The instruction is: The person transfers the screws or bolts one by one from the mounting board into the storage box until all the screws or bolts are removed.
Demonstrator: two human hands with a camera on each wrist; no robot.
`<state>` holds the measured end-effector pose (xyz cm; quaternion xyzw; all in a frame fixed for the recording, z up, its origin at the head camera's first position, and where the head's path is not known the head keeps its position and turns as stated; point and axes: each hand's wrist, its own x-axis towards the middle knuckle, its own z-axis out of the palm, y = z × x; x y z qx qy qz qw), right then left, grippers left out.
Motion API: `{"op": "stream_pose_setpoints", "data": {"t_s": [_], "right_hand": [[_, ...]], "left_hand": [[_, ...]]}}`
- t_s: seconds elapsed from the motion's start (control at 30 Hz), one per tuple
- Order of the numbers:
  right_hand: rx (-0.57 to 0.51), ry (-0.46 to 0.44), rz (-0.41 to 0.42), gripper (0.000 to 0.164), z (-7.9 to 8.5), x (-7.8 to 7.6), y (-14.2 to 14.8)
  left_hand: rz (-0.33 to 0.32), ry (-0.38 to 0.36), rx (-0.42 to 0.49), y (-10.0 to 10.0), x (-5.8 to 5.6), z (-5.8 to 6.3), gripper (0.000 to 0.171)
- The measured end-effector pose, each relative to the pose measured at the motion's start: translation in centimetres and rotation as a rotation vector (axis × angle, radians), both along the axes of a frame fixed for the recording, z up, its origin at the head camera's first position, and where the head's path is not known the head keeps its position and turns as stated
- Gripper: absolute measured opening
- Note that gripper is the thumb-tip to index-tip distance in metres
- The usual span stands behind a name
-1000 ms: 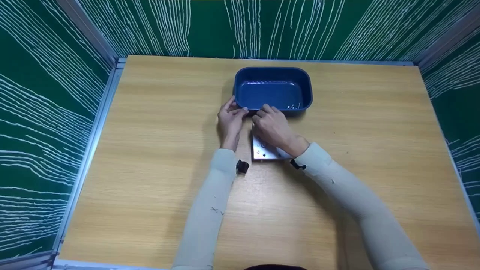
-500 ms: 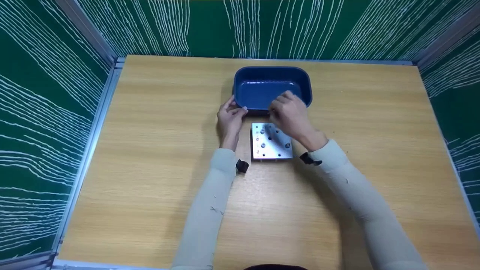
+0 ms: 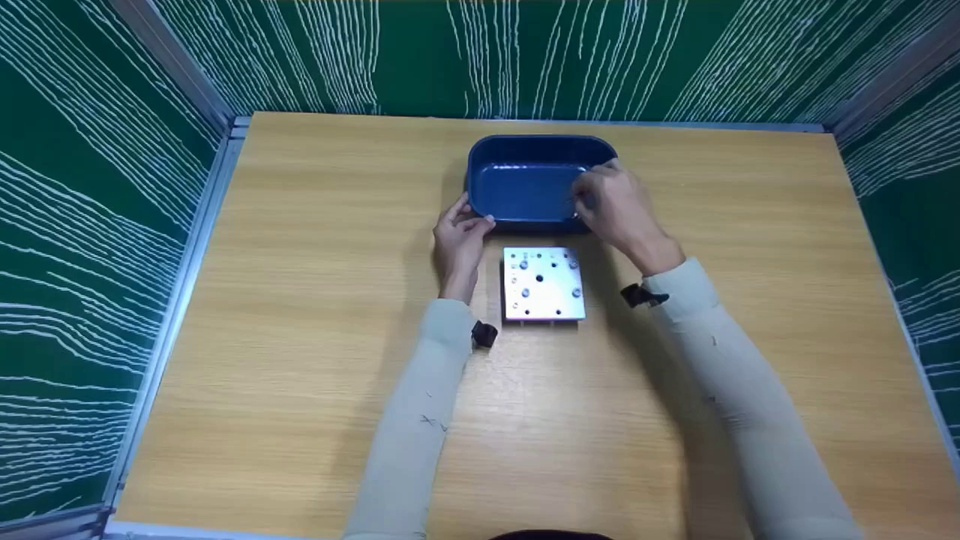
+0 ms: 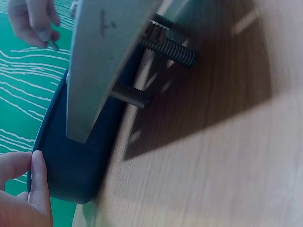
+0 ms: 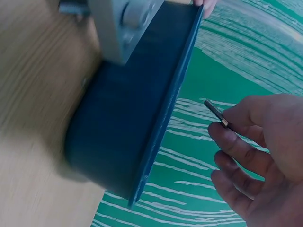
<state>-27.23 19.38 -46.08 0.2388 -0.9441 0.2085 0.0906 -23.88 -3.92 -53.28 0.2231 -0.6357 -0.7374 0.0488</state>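
My left hand [image 3: 459, 251] pinches the near left corner of a dark blue plastic bin [image 3: 491, 222], thumb on the rim. My right hand [image 3: 619, 214] is above the right end of that bin. In the right wrist view its thumb and forefinger pinch a small metal bolt [image 5: 216, 113], the other fingers loosely bent. The same bolt [image 4: 52, 45] shows in the left wrist view. Just in front of the bin, a square metal plate [image 3: 555, 302] with holes has bolts in it. Threaded shanks [image 4: 177, 53] stick out from the plate's underside.
The wooden tabletop [image 3: 337, 262] stretches around both arms. Green walls [image 3: 420, 56] with white streaks and metal framing [image 3: 187, 262] enclose its back and sides. The right hand hides the bin's near right corner.
My right hand has moved from over the metal plate to the right and away, to above the bin's right end. The whole plate is now uncovered. My left hand stays at the bin's corner.
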Motion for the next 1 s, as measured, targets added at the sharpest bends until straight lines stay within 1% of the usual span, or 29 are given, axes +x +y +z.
{"op": "stream_pose_setpoints", "data": {"t_s": [0.17, 0.4, 0.5, 0.6, 0.73, 0.83, 1.0], "right_hand": [[0.044, -0.074, -0.005, 0.014, -0.6, -1.3, 0.9], [0.097, -0.176, 0.000, 0.017, -1.0, -2.6, 1.7], [0.145, -0.227, 0.016, 0.018, -1.2, -3.2, 1.8], [0.185, -0.274, 0.049, 0.021, -1.5, -3.8, 1.9], [0.204, -0.334, 0.087, 0.024, -1.7, -4.3, 2.1], [0.221, -0.385, 0.102, 0.024, -1.8, -4.7, 2.0], [0.262, -0.445, 0.106, 0.025, -1.8, -5.3, 1.8]], "left_hand": [[0.004, -0.003, -0.004, 0.1, 0.1, 0.0, 0.061], [0.007, -0.016, -0.015, 0.2, 0.1, 0.0, 0.060], [0.008, -0.021, -0.015, 0.2, 0.1, 0.0, 0.061], [0.012, -0.033, -0.020, 0.2, 0.1, 0.1, 0.061], [0.013, -0.032, -0.018, 0.2, 0.1, 0.1, 0.061], [0.012, -0.016, 0.004, 0.1, 0.1, 0.0, 0.061], [0.015, 0.013, 0.050, 0.1, -0.1, 0.0, 0.061]]}}
